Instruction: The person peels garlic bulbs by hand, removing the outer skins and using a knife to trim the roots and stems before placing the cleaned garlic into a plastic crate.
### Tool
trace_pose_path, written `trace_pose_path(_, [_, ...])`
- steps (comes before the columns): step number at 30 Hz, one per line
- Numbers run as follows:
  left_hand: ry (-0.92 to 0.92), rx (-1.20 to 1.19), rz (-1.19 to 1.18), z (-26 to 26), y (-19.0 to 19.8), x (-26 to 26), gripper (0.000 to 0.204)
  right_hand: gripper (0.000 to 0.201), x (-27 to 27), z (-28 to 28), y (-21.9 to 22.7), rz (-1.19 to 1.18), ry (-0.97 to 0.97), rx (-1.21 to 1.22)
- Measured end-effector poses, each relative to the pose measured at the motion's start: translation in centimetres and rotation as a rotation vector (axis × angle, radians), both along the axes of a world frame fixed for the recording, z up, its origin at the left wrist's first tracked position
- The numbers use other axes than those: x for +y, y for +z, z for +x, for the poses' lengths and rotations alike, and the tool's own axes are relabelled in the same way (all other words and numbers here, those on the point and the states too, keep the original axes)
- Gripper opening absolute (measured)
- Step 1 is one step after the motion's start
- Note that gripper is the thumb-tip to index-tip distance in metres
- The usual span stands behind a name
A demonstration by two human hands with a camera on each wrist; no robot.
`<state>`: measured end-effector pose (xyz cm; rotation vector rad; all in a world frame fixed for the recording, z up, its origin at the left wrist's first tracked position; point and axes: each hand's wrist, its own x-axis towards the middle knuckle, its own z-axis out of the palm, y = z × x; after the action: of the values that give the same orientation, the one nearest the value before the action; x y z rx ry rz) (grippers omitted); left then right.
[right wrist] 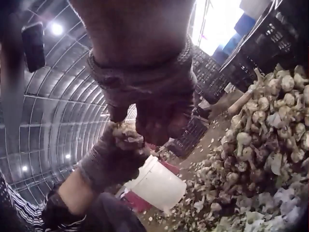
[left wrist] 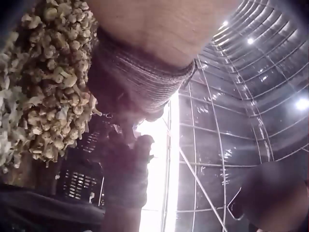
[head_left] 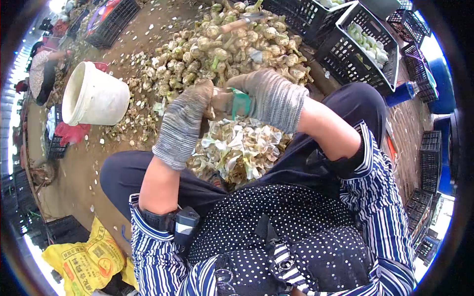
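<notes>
Both hands wear grey knitted gloves and meet above a heap of loose garlic skins. Between them is a garlic bulb, seen best in the right wrist view and mostly covered by gloves in the head view. My left hand grips the bulb from below and the side. The right hand, with a green band round a finger, pinches at the bulb from the other side. In the left wrist view the hands are dark and the bulb is hardly visible.
A large pile of garlic bulbs lies ahead, with a wooden-handled tool on top. A white bucket tips over at left. Black crates holding peeled garlic stand at right. A yellow sack lies lower left; another person sits far left.
</notes>
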<state>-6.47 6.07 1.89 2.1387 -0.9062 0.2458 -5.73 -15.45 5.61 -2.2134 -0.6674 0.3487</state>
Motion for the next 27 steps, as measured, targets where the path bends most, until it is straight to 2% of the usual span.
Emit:
trace_pose_path(2, [0.286, 0.740, -0.035, -0.7, 0.7, 0.1, 0.028, 0.022, 0.5, 0.4, 0.0, -0.012, 0.032, -0.054])
trace_pose_path(3, [0.328, 0.925, -0.286, -0.8, 1.5, -0.4, 0.030, 0.024, 0.3, 0.8, -0.6, 0.070, 0.106, -0.150])
trace_pose_path(6, [0.302, 0.935, -0.320, -0.7, 0.8, 0.4, 0.030, 0.024, 0.5, 1.0, -1.9, 0.067, 0.099, -0.044])
trace_pose_path(7, [0.123, 0.662, -0.207, -0.4, -0.5, 1.5, 0.029, 0.023, 0.9, 0.5, -1.0, 0.314, 0.005, 0.330])
trace_pose_path(8, [0.123, 0.670, -0.208, -0.4, -1.7, 2.3, 0.029, 0.023, 0.7, 0.6, -0.1, 0.313, 0.004, 0.338])
trace_pose_path(10, [0.098, 0.504, -0.123, -0.4, -1.6, 1.9, 0.029, 0.034, 0.2, 0.7, 1.1, -0.042, 0.209, 0.215])
trace_pose_path(11, [0.161, 0.752, -0.244, -0.8, -1.3, 1.7, 0.032, 0.034, 0.2, 0.6, 0.9, -0.041, 0.205, 0.222])
trace_pose_path(12, [0.157, 0.756, -0.242, -0.8, -0.1, 1.1, 0.032, 0.038, 0.1, 0.7, 0.7, 0.001, 0.214, 0.253])
trace_pose_path(14, [0.238, 1.156, -0.425, -0.8, 1.4, 0.3, 0.046, 0.047, 0.0, 0.8, 0.4, 0.083, 0.234, 0.310])
trace_pose_path(15, [0.202, 1.105, -0.507, -1.0, 1.3, -0.2, 0.056, 0.047, -0.3, 0.9, -0.6, 0.083, 0.232, 0.310])
trace_pose_path(17, [0.202, 1.082, -0.523, -1.0, 2.1, -0.5, 0.058, 0.052, -1.0, 1.0, -3.2, 0.621, 0.128, 0.747])
trace_pose_path(18, [0.206, 1.060, -0.540, -1.1, 2.5, -0.6, 0.059, 0.052, -0.8, 0.8, -2.7, 0.620, 0.129, 0.749])
trace_pose_path(21, [0.190, 1.010, -0.412, -1.4, 2.8, -0.3, 0.056, 0.033, 0.6, 0.0, -0.4, 0.020, 0.038, 0.243])
trace_pose_path(22, [0.181, 0.984, -0.345, -1.5, 2.9, -0.2, 0.055, 0.033, 0.6, -0.1, -0.8, 0.023, 0.036, 0.242])
trace_pose_path(24, [0.166, 0.904, -0.341, -1.8, 2.8, -0.7, 0.049, 0.034, 0.7, -0.3, -1.9, 0.040, 0.004, 0.041])
trace_pose_path(26, [0.300, 0.840, -0.389, -1.9, 3.0, -1.3, 0.043, 0.027, 1.2, -0.4, -1.6, -0.027, -0.046, -0.005])
trace_pose_path(27, [0.326, 0.881, -0.324, -1.7, 2.9, -1.0, 0.043, 0.026, 1.4, -0.6, -1.5, -0.034, -0.090, -0.138])
